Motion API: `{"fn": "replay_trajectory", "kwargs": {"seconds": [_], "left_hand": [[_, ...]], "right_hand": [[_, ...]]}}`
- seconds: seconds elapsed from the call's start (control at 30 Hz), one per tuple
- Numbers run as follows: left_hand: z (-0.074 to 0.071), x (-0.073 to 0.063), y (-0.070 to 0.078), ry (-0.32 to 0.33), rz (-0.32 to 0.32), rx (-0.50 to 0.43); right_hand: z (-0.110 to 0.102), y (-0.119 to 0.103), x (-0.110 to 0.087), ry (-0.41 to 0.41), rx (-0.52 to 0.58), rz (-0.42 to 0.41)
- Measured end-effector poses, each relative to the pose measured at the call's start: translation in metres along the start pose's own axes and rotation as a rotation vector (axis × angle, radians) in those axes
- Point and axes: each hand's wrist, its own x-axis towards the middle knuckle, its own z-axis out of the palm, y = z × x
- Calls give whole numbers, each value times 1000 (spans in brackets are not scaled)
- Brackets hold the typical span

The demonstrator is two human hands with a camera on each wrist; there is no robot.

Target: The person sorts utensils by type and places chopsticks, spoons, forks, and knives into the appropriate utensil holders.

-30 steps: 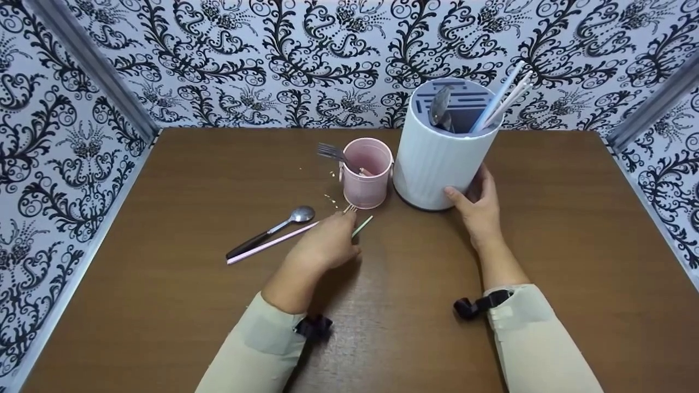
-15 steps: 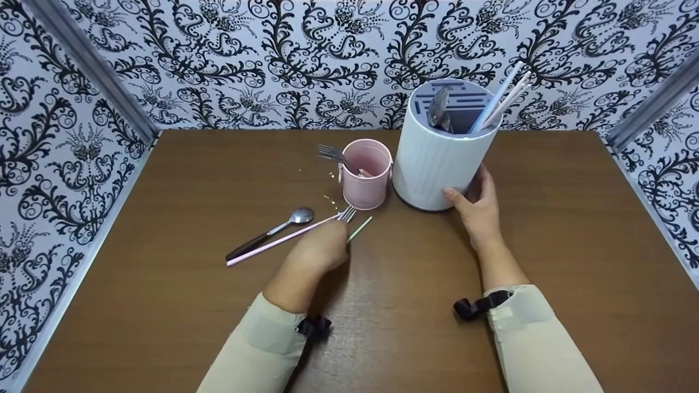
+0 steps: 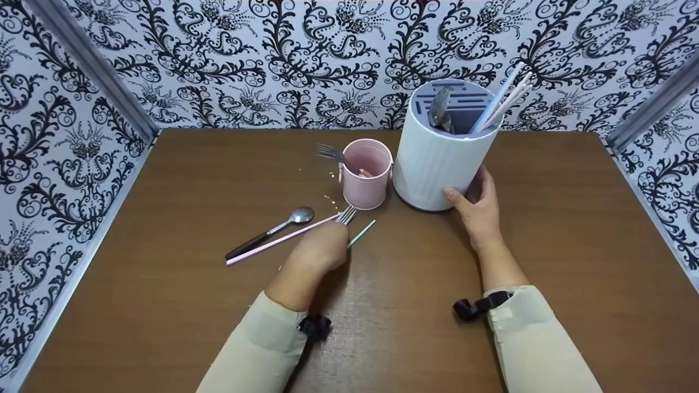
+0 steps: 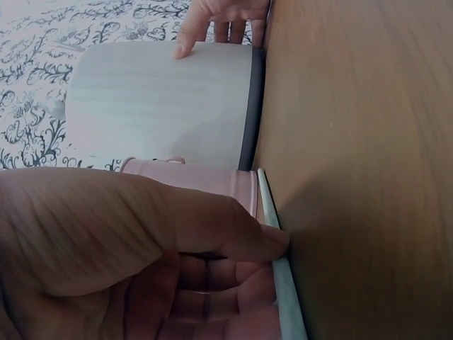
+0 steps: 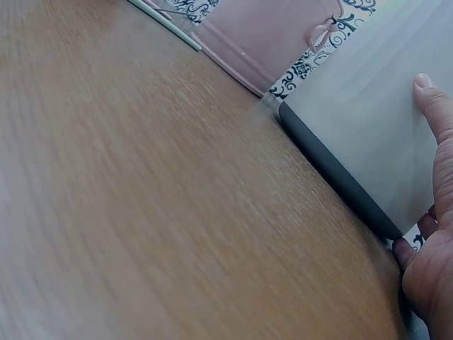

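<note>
My left hand (image 3: 317, 245) is low over the table, left of centre. In the left wrist view its thumb and fingers pinch a thin pale green straw (image 4: 287, 290) close along the tabletop. The straw's far end points toward the pink cup (image 3: 365, 188). Fork tines (image 3: 347, 214) stick out past the knuckles; the rest of that fork is hidden under the hand. My right hand (image 3: 480, 210) grips the lower right side of the white ribbed utensil holder (image 3: 437, 164), thumb in front and fingers behind. Spoons (image 3: 439, 106) and pale straws (image 3: 502, 101) stand in the holder.
A dark-handled spoon (image 3: 270, 232) and a pink straw (image 3: 281, 238) lie left of my left hand. Another fork (image 3: 330, 153) leans out of the pink cup over small crumbs (image 3: 331, 200). Patterned walls (image 3: 246, 65) close off the table's back and sides.
The left hand has drawn back slightly to the left, uncovering the fork tines and the pink straw's end. The green straw has shifted a little to the right. The right hand stays on the holder.
</note>
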Motion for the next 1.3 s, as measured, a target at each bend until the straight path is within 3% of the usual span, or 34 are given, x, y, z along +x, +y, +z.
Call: {"fn": "replay_trajectory", "kwargs": {"seconds": [0.47, 0.77, 1.3], "left_hand": [[-2, 0, -3, -34, 22, 37], [-2, 1, -4, -47, -14, -24], [-1, 4, -1, -66, 53, -64]], "right_hand": [[-3, 1, 0, 1, -57, 4], [-3, 2, 1, -5, -49, 12], [-1, 1, 0, -16, -9, -5]]}}
